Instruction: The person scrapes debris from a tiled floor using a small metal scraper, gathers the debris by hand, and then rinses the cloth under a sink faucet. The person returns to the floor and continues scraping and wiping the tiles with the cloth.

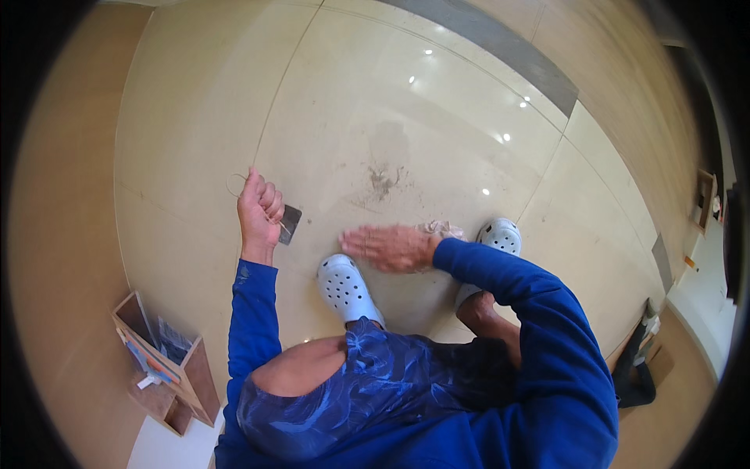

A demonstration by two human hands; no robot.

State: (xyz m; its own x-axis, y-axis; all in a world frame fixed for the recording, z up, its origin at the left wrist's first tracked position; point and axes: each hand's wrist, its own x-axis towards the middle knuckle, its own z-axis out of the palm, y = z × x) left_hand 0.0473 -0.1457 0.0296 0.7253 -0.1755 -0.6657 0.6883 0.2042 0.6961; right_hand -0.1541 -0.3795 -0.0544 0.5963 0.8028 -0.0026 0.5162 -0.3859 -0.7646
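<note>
My left hand [261, 208] is closed around a thin pale cord or wire; one loop [235, 184] of it sticks out past the thumb. Just right of that fist is a dark, flat rectangular plate [290, 225]; whether it lies on the floor or hangs from the cord cannot be told. My right hand [389, 249], a little blurred, is held flat with fingers pointing left, between my two light clogs. Behind its wrist lies a crumpled piece of pale paper or plastic [442, 228], partly hidden. Farther ahead, brown dirt [384, 180] is scattered on the cream tiled floor [328, 135].
My left clog [345, 287] and right clog [501, 235] stand on the tiles. A wooden box [199, 378] with compartments and flat items is at lower left. A grey strip [515, 53] crosses the floor ahead. Another person's dark-clothed leg [630, 366] shows at lower right.
</note>
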